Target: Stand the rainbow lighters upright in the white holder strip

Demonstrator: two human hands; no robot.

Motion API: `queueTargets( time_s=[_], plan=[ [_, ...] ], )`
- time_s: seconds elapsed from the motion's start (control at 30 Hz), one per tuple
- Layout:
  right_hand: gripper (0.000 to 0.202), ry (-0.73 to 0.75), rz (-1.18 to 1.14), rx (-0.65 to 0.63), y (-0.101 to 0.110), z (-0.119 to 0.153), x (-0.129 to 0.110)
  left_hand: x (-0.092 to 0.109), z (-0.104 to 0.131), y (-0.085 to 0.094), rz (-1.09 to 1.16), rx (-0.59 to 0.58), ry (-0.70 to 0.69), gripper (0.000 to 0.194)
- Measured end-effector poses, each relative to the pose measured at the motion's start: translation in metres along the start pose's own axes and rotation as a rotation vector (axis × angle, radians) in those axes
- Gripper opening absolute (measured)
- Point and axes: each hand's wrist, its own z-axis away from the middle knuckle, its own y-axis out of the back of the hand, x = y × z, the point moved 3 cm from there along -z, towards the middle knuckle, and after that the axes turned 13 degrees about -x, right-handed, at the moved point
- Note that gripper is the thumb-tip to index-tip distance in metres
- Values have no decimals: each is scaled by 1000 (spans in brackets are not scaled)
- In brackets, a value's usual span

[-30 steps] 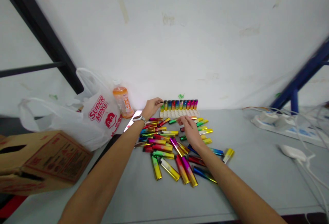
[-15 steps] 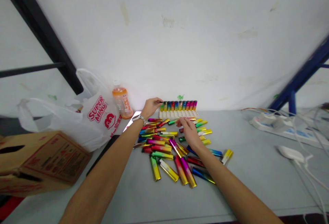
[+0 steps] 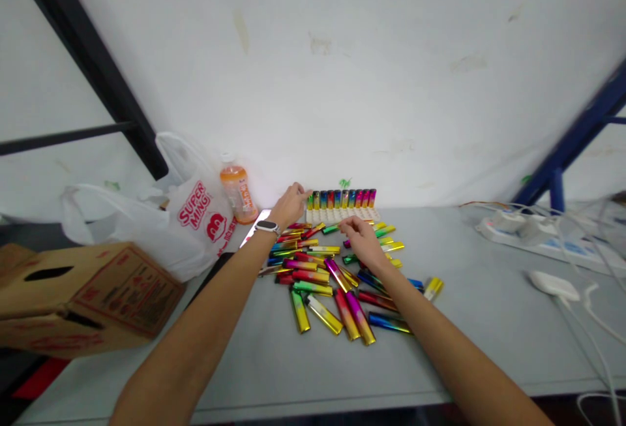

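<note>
The grey table [image 3: 489,282] in front of me carries a loose spread of shiny, multicoloured lighters [image 3: 337,274] across its middle, lying at many angles, some overlapping, with a pale, holed rack [image 3: 323,215] just behind them near the wall. To my left lie a light-coloured phone [image 3: 250,229] and a dark flat object [image 3: 211,276], partly hidden, and there too are an orange bottle [image 3: 238,192], a white plastic bag [image 3: 195,217] and a cardboard box [image 3: 122,295]. On my right I see a white power strip [image 3: 552,253], a white adapter [image 3: 554,286] and tangled cables [image 3: 594,341].
</note>
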Motion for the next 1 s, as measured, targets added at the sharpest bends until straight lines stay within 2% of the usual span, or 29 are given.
queueTargets(
  time_s=[0.07,0.13,0.23,0.3,0.47,0.6,0.67,0.73,0.8,0.87,0.93,1.0],
  plan=[
    [17,25,174,-64,1,-5,0,9,5,6,-37,-16,20,58],
    [24,62,410,-169,2,-11,-3,19,12,12,-41,24,41,59],
    [32,84,762,-324,1,-21,-8,36,30,13,56,120,89,41],
    [36,82,937,-400,-1,-27,-12,47,44,8,145,146,120,28],
    [36,74,1229,-605,-12,-46,-22,71,74,-11,289,149,137,24],
    [29,128,1297,-709,-16,-57,-27,77,87,-15,374,135,78,30],
    [25,163,1219,-680,-14,-58,-28,77,90,-15,391,133,60,30],
    [23,162,1013,-573,-8,-54,-29,76,92,-15,404,128,51,31],
    [23,120,657,-417,-4,-44,-30,77,92,-16,419,111,42,31],
    [24,62,200,-277,-3,-28,-29,80,92,-17,430,87,36,31],
    [28,15,-265,-205,-7,-11,-29,86,91,-17,429,63,32,29],
    [35,-65,-597,-131,-12,4,-30,90,90,-17,417,50,31,27]
  ],
)
